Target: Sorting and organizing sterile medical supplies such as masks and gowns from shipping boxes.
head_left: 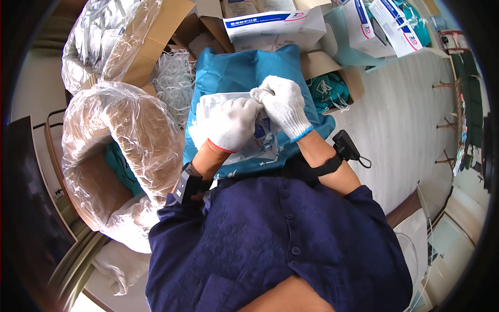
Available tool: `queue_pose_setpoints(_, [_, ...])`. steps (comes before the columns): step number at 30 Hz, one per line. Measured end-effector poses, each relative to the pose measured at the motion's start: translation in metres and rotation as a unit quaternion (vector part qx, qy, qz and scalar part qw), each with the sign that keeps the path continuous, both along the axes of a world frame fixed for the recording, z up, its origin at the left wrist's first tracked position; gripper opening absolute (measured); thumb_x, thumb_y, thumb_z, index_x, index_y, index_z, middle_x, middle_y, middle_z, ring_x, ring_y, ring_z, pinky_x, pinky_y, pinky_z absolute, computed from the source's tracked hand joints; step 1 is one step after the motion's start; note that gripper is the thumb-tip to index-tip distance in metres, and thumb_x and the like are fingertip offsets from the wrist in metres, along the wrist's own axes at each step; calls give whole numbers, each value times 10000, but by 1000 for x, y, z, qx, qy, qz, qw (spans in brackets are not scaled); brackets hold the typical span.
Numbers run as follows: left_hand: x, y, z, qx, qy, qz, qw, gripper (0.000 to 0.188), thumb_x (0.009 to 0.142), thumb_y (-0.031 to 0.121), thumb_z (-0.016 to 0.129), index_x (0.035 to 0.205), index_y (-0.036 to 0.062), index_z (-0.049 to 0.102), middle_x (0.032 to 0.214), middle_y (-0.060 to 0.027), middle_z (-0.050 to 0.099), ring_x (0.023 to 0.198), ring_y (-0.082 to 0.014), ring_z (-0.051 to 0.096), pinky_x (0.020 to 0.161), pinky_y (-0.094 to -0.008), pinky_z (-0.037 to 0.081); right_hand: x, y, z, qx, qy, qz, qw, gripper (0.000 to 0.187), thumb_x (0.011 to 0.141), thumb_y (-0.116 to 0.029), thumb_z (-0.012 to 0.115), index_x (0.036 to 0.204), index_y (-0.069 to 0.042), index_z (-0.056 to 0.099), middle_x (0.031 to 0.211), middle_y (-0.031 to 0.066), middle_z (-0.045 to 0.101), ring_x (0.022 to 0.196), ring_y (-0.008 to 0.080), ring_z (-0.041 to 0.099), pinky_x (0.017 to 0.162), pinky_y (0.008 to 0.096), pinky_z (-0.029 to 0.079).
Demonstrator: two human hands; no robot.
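Note:
On a teal fabric bag point(241, 73) in front of me lies a clear plastic packet point(264, 148) with blue and white print. My left hand point(233, 124), in a white knit glove with a red cuff edge, covers much of it, its fingers closed at the packet's upper part. Close beside it, my right hand point(283, 104), gloved in white with a blue cuff edge, is closed in a pinch at the packet's top edge. The fingertips of both hands nearly meet there. What is inside the packet is mostly hidden.
To the left stands a plastic-lined carton point(93, 174) with teal cloth inside. Behind it, another lined carton point(112, 31) holds silvery-white packets. White stringy loops point(173, 73) sit beside the teal bag. White printed boxes point(275, 31) and an open carton of green items point(327, 91) stand beyond.

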State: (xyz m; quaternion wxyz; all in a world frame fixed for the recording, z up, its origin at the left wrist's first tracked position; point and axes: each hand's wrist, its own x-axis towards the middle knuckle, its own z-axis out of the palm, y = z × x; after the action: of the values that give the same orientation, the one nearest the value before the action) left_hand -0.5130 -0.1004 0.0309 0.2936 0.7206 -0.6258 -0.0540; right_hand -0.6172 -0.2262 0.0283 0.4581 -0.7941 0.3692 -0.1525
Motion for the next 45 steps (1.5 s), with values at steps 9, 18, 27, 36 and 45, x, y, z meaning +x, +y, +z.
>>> queue_pose_setpoints(9, [-4,6,4,5,157,97,983,138,891,186,649,874,59,700,782,-99,681,688,-257,656,647,-336,510,2,5,3,83,-29,-28,996,195,822,-216,744,754,-45,677,710,116,657,637,244,620,616,339,488])
queue_pose_setpoints(18, [16,-6,17,162,369,58,913,242,920,135,631,1097,-28,654,886,-86,690,771,-129,635,713,-253,500,-29,-6,-8,53,-166,44,984,72,897,-61,649,892,0,686,785,49,666,743,91,599,699,259,497])
queue_pose_setpoints(27, [9,-25,35,250,333,65,907,250,894,219,698,983,-14,710,773,-66,694,721,-109,648,681,-261,518,-32,-9,-6,104,-159,13,982,49,888,-39,652,869,-16,690,804,40,679,748,98,603,695,263,495])
queue_pose_setpoints(36, [3,-20,6,114,293,-23,949,247,940,237,639,829,28,708,644,-89,645,561,-208,627,560,-359,487,-22,-3,-1,-39,-104,6,994,107,816,-136,721,757,-64,670,717,134,659,670,295,652,613,363,501])
queue_pose_setpoints(45, [0,-3,8,31,46,-36,998,62,869,118,642,843,85,689,775,-114,673,680,-301,665,610,-394,512,-15,10,-25,178,-37,-61,981,193,849,-217,696,781,-37,684,697,106,646,633,183,595,619,338,477])
